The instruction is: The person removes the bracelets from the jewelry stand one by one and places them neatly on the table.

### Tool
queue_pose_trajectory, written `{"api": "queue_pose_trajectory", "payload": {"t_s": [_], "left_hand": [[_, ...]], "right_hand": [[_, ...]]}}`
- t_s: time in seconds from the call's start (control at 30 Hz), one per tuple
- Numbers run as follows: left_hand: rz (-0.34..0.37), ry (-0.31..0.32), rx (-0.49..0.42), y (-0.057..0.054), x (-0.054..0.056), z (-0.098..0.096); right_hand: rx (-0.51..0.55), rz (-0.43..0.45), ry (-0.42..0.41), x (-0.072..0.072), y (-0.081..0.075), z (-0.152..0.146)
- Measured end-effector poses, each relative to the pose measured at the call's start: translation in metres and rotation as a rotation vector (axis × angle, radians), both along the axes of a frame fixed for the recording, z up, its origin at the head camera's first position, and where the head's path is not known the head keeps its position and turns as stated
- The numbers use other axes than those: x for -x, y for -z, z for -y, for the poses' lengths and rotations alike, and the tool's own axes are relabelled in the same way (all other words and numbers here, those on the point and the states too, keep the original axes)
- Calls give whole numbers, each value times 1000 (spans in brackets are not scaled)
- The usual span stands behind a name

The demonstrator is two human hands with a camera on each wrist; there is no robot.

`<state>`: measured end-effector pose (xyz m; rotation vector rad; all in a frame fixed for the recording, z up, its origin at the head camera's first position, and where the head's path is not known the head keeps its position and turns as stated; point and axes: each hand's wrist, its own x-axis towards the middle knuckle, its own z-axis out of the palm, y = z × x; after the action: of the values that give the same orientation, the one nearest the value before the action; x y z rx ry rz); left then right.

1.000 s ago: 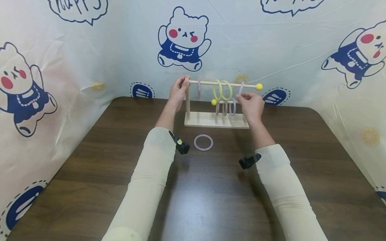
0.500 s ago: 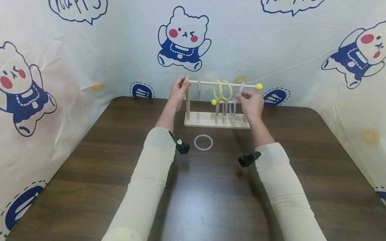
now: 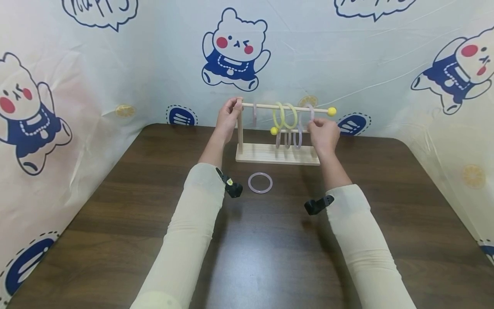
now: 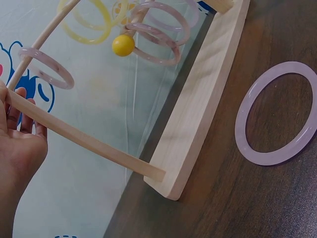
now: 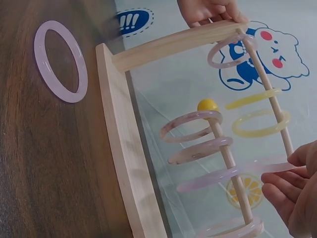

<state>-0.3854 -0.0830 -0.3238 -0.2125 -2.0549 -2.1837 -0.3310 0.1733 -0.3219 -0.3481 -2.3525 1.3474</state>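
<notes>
A wooden bangle stand [image 3: 278, 154] has an upper rod [image 3: 266, 106] and a shorter lower rod, each with a yellow ball at its end. At the stand's left post, my left hand [image 3: 228, 116] grips the top. My right hand [image 3: 325, 135] pinches a pale purple bangle [image 3: 311, 112] that hangs on the upper rod near the yellow ball end. Two yellow bangles [image 3: 290, 116] and a pinkish bangle [image 3: 254, 115] also hang on that rod. Several pinkish and purple bangles [image 5: 198, 151] circle the lower rod. Another purple bangle [image 3: 260, 183] lies flat on the table.
The stand is on a dark wooden table [image 3: 254, 240], close to its far edge. Behind and around it hangs a pale curtain [image 3: 162, 64] printed with cartoon bears. A black wrist camera [image 3: 318, 205] sits on each sleeve cuff.
My right hand has shifted slightly to the right, and the pinched bangle has moved with it along the upper rod. My left hand has kept its place on the post.
</notes>
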Motion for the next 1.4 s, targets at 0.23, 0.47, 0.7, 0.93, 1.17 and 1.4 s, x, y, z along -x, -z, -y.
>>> {"api": "queue_pose_trajectory", "payload": {"t_s": [0.23,0.47,0.7,0.93,1.17,1.4], "left_hand": [[2,5,17,-1,0,0],[4,1,21,-1,0,-1],[6,3,21,-1,0,0],[9,-1,28,-1,-1,1],[14,-4,28,-1,0,1],[24,-9,26,-1,0,1]], "right_hand": [[21,-49,42,-1,1,-2],[46,-76,42,-2,0,-1],[59,-98,48,-2,0,0],[37,-118,54,-2,0,0],[49,-136,52,-3,-1,-2],[44,-160,55,-3,-2,-3]]}}
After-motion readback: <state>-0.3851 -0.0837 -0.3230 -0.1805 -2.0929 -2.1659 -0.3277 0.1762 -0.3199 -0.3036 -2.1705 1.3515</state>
